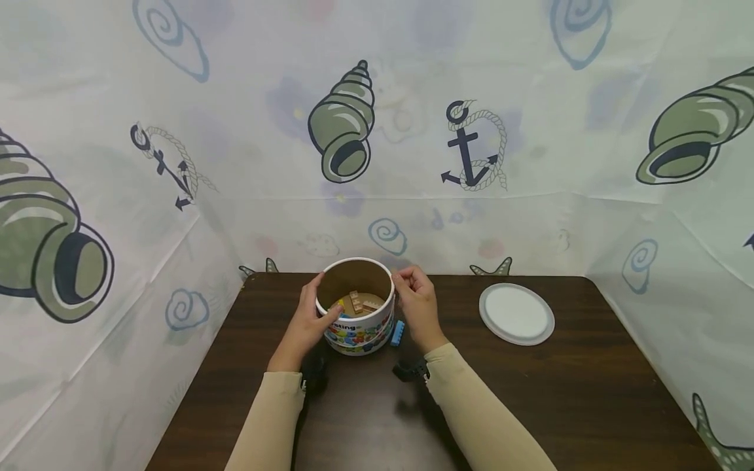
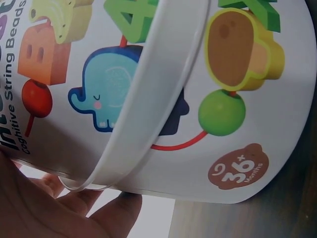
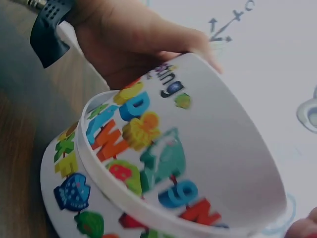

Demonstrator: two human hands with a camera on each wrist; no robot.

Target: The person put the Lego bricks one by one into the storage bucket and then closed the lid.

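A white round bucket (image 1: 360, 335) printed with colourful letters and animals stands at the table's far middle, its open mouth leaning towards me. Toy pieces (image 1: 356, 302) in wood tones, with a bit of yellow and blue, lie inside. My left hand (image 1: 307, 320) grips the left rim, thumb over the front edge. At the right rim my right hand (image 1: 419, 302) has curled fingers, thumb and forefinger pinching the edge; only a fingertip (image 3: 303, 229) shows in the right wrist view. A white handle (image 2: 148, 94) crosses the bucket's side. Close by lies a blue block (image 1: 397, 333).
A round white lid (image 1: 516, 314) lies flat on the dark wooden table (image 1: 565, 392), right of the bucket. Behind and at the sides hangs a white cloth (image 1: 412, 222) with shell and anchor prints.
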